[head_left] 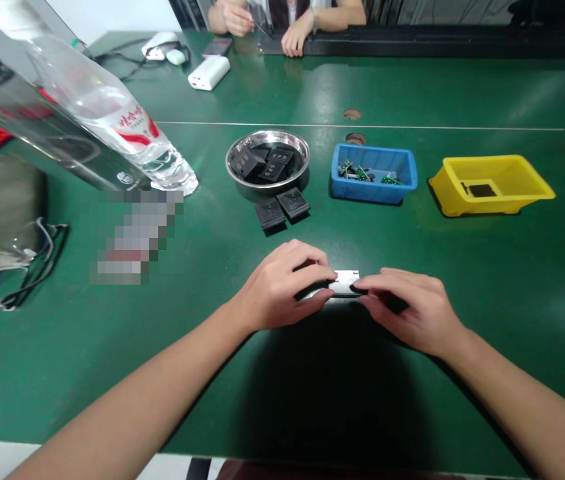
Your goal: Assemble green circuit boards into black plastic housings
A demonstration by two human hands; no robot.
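Note:
My left hand is closed on the left part of a small, silvery flat piece, with the thumb at its near edge and the fingers on top. My right hand is pinched at the right end of this piece. A dark spot shows at the right fingertips; whether it is a small part or a shadow I cannot tell. Beyond my hands, two black plastic covers lie side by side on the green table. Behind them, a round steel bowl holds several black plastic housings.
A blue bin holds small green circuit boards. Right of it stands a yellow bin with a dark piece inside. A water bottle, glasses and a bag are at left. Across the table, another person's hands work.

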